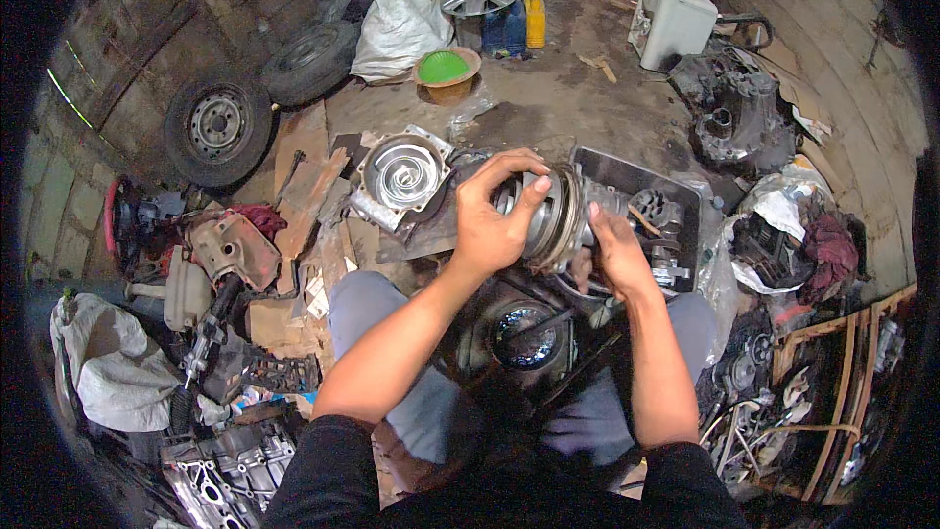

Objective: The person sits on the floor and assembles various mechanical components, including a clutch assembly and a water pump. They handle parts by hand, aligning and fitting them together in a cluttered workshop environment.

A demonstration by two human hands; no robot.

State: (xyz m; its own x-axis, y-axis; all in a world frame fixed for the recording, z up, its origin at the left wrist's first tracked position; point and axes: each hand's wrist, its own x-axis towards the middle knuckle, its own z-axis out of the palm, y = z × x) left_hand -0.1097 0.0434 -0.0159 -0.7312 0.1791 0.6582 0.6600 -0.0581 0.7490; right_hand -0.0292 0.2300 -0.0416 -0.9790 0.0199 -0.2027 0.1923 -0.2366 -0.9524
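Cluttered workshop floor, wheels (217,127) against the wall. Left hand (493,220) is clamped over the round metal compressor unit (553,216), held above the lap; right hand (615,253) braces its underside (fingers partly hidden). Advisable: grip firm, turn squarely, support the weight

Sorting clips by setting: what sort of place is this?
Likely a car repair workshop: spare wheels against the wall, engine parts on the dirt floor, both hands holding a metal compressor-like part.

Spare wheel (217,127), white sack (403,15), green bowl (444,68), yellow jug (535,18), white tank (672,18)
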